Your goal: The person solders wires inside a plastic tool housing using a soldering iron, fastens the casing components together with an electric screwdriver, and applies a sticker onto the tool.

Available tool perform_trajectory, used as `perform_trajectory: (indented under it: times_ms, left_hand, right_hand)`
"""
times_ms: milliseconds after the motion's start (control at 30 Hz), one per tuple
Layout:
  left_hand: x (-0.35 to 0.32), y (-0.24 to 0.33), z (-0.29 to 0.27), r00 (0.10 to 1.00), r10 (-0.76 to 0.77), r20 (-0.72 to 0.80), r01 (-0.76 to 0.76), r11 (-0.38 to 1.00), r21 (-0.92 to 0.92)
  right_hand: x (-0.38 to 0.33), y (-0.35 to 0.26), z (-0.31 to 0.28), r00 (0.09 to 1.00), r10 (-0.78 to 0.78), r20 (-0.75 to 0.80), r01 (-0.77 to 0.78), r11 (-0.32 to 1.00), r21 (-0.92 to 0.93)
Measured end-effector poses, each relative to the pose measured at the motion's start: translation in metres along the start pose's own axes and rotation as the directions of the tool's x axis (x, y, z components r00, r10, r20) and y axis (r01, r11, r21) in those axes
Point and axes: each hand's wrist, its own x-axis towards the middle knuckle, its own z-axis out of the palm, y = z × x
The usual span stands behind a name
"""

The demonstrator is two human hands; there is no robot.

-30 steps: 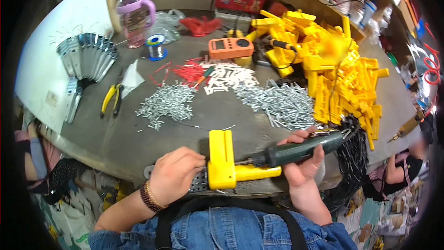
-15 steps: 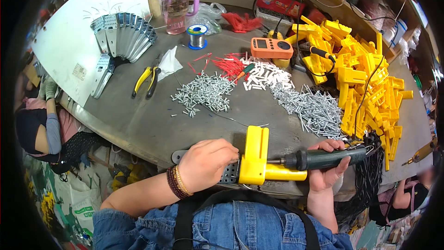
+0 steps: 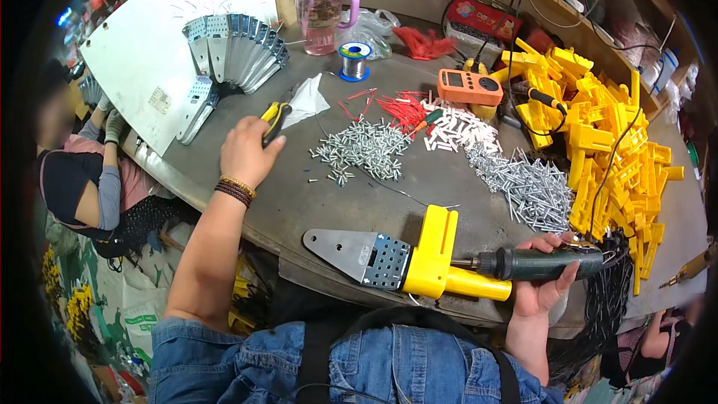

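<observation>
My left hand (image 3: 247,151), reaching to the left part of the table, is closed around the yellow-and-black handles of a pair of pliers (image 3: 277,120). In my right hand (image 3: 540,293), at the near edge, lies a dark green electric screwdriver (image 3: 550,262), its fingers around the body. The driver's bit runs to the side of a yellow plastic housing (image 3: 428,254); where its tip sits is hidden. A tapered grey metal bracket (image 3: 357,251) with a perforated end is joined to the housing and lies on the table, untouched by my left hand.
Piles of short metal pins (image 3: 361,146), white sleeves (image 3: 460,126) and screws (image 3: 535,191) cover the middle. Yellow housings (image 3: 598,135) heap up at right. Behind stand a solder spool (image 3: 354,66), orange meter (image 3: 470,87) and pink-lidded jug (image 3: 320,11). A co-worker (image 3: 82,179) sits at left.
My left hand has left the metal bracket, moved up and left, and taken hold of the pliers. My right hand keeps the screwdriver at the housing. The whole view has shifted slightly.
</observation>
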Motion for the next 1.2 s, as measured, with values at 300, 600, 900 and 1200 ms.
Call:
perform_trajectory:
  times_ms: [300, 600, 900, 1200]
  left_hand:
    - [0.043, -0.043, -0.032, 0.93, -0.205, -0.304, -0.274, 0.162, -0.948]
    - [0.056, -0.015, -0.019, 0.804, -0.029, -0.593, -0.371, 0.756, -0.539]
    - [-0.039, 0.134, -0.063, 0.915, 0.27, -0.299, -0.247, -0.211, -0.946]
    - [-0.039, 0.183, -0.05, 0.923, 0.36, -0.132, -0.077, -0.165, -0.983]
  right_hand:
    - [0.0, 0.006, -0.004, 0.999, -0.034, -0.023, 0.033, 0.997, -0.066]
    - [-0.004, -0.004, 0.015, 0.966, -0.09, -0.244, 0.065, 0.992, -0.108]
    - [-0.006, -0.039, -0.066, 0.967, -0.241, 0.079, 0.214, 0.608, -0.764]
    - [0.005, 0.004, 0.0, 0.996, 0.023, -0.083, -0.025, 1.0, -0.017]
